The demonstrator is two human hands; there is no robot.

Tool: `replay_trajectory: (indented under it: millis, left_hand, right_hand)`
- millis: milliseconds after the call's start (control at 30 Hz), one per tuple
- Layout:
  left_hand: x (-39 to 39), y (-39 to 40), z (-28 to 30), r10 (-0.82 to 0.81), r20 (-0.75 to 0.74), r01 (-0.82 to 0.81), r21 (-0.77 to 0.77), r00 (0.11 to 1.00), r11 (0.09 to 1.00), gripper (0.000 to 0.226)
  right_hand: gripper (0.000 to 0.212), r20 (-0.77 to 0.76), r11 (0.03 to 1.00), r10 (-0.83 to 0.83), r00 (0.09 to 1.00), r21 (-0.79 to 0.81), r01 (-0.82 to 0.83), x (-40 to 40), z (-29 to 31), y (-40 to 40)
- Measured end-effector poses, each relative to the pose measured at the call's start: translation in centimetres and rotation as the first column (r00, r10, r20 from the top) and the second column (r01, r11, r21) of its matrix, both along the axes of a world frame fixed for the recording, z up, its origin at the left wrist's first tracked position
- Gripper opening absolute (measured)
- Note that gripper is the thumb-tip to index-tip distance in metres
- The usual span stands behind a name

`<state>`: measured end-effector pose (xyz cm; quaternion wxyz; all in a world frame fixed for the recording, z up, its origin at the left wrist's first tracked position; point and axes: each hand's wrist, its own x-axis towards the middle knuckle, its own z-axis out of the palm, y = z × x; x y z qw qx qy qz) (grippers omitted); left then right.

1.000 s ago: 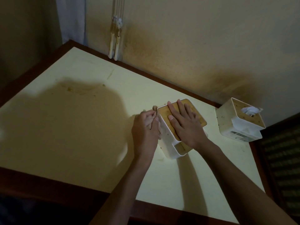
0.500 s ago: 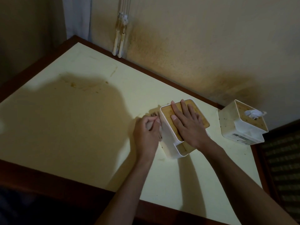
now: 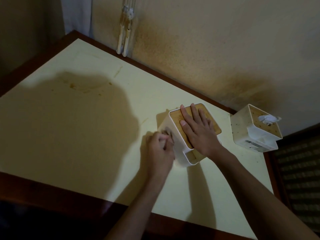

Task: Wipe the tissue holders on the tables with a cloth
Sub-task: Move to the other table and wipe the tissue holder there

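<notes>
**Two holders, two hands, one cloth on one table**

Two tissue holders on a single pale yellow table [image 3: 72,135] with a dark brown rim. Nearer holder [image 3: 180,149], white with a wooden lid [image 3: 174,118], standing right of centre, toward the far edge by the wall [image 3: 216,49]. Second holder [image 3: 254,134], white and speckled, with one tuft of tissue [image 3: 267,118] poking from its top, set at the far right corner, well apart from the first and close to the right edge.

Two bare hands at work. Right hand [image 3: 199,132] laid flat on the wooden lid, fingers straight and spread, pressing down and gripping nothing. Left hand [image 3: 159,148] blurred, fingers curled around one small brownish cloth [image 3: 167,134], pressed against the left wall of the nearer holder.

Two thin white rods [image 3: 123,40] hanging against the wall at the far edge, near the left far corner, with a strip of pale curtain [image 3: 76,14] further left.

Edges: far edge tight against the wall; near edge running across the bottom; right edge beside a dark patterned surface [image 3: 301,170]. Wide bare tabletop to the left of the hands, partly under a large shadow, marked with a few brown stains [image 3: 72,86] toward the far left. Narrower strip of bare top between the two holders, and more between the nearer holder and the near edge, crossed by both forearms
</notes>
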<state>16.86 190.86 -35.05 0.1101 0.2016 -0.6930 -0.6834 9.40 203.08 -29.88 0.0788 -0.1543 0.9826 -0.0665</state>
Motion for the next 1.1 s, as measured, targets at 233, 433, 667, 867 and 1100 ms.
replay_trajectory:
  millis: [233,433,667,867,1100]
  left_hand:
    - [-2.5,-2.7,-1.1,-0.083,-0.054,0.077,-0.114,0.995,0.99,0.023]
    - [2.1,0.5,-0.9,-0.093,-0.011,0.086,-0.28,0.996,0.956,0.014]
    - [4.8,2.9,-1.7,-0.066,-0.041,0.047,-0.364,0.997,0.93,0.013]
    - [-1.4,-0.7,-2.3,0.003,-0.098,-0.039,-0.365,0.995,0.93,0.009]
    - [-2.3,-3.4,-2.2,-0.204,-0.085,0.173,-0.287,0.975,0.942,0.02]
  right_hand:
    - [0.057,-0.006,1.0,0.0,1.0,0.015,0.0,-0.2,-0.2,0.2]
    - [0.055,0.003,1.0,0.007,1.0,0.002,-0.007,-0.2,-0.2,0.2]
    - [0.056,0.007,1.0,-0.005,1.0,-0.005,0.005,-0.2,-0.1,0.0]
    - [0.053,0.012,1.0,-0.001,1.0,0.017,0.0,-0.2,-0.2,0.0]
    - [0.053,0.011,1.0,-0.006,1.0,0.025,0.006,-0.1,-0.1,-0.1]
